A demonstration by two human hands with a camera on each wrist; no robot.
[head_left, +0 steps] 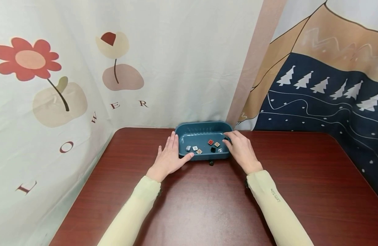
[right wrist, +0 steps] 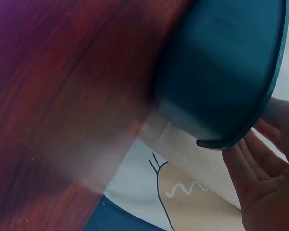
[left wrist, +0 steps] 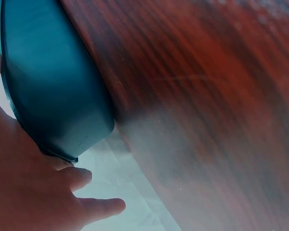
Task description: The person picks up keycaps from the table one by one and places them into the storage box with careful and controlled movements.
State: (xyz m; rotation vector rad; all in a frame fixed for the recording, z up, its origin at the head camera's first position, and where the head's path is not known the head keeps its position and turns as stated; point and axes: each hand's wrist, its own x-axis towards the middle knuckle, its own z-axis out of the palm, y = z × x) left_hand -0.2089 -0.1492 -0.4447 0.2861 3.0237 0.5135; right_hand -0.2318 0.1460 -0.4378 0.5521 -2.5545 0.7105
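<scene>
A blue oblong tray stands at the table's back edge, with several small square pieces on its floor: a red piece, beige ones, pale ones and a black piece. My left hand rests against the tray's left end, fingers straight and thumb along the front rim. At the right end my right hand reaches over the rim, thumb and index finger pinching a small dark piece that they mostly hide. In the right wrist view the right hand is at the tray's rim.
One small black piece lies on the brown wooden table just in front of the tray. Printed cloth with flowers hangs right behind the tray, and a dark blue tree pattern is on the right.
</scene>
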